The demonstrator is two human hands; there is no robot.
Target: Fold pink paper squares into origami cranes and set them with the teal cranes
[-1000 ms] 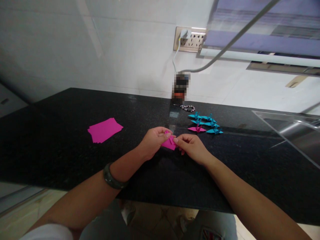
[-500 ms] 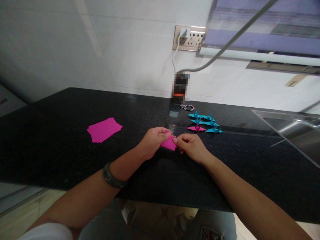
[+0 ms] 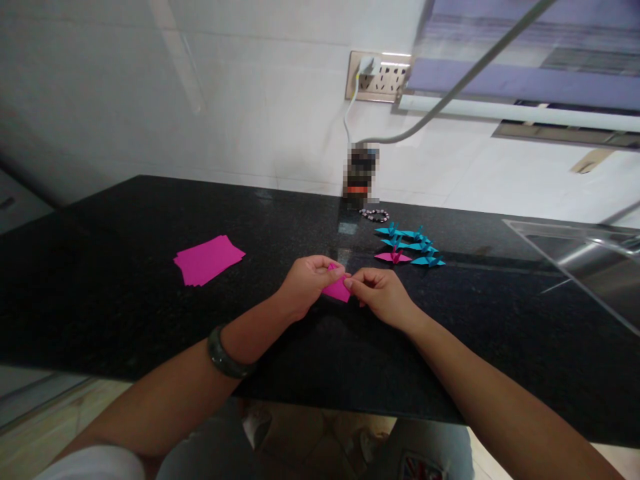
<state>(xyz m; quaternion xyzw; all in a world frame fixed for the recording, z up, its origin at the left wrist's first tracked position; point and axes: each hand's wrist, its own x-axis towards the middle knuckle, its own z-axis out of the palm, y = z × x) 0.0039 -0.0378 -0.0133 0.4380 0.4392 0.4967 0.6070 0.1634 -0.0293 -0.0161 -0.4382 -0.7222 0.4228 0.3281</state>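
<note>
A small folded piece of pink paper (image 3: 337, 289) is held low over the black stone counter (image 3: 125, 320), near its middle. My left hand (image 3: 307, 283) pinches its left side with curled fingers; a dark bangle sits on that wrist. My right hand (image 3: 381, 296) pinches its right edge, thumb and forefinger pressed together. Most of the paper is hidden between the two hands.
A stack of pink paper squares (image 3: 207, 259) lies to the left. Several folded teal paper cranes (image 3: 411, 243) and one pink crane (image 3: 393, 256) sit behind my right hand, with a bead bracelet (image 3: 375, 215) farther back. A steel sink (image 3: 590, 263) is at right.
Both hands have stayed in place on the pink paper, their fingertips drawing slightly closer together so that less of the paper shows.
</note>
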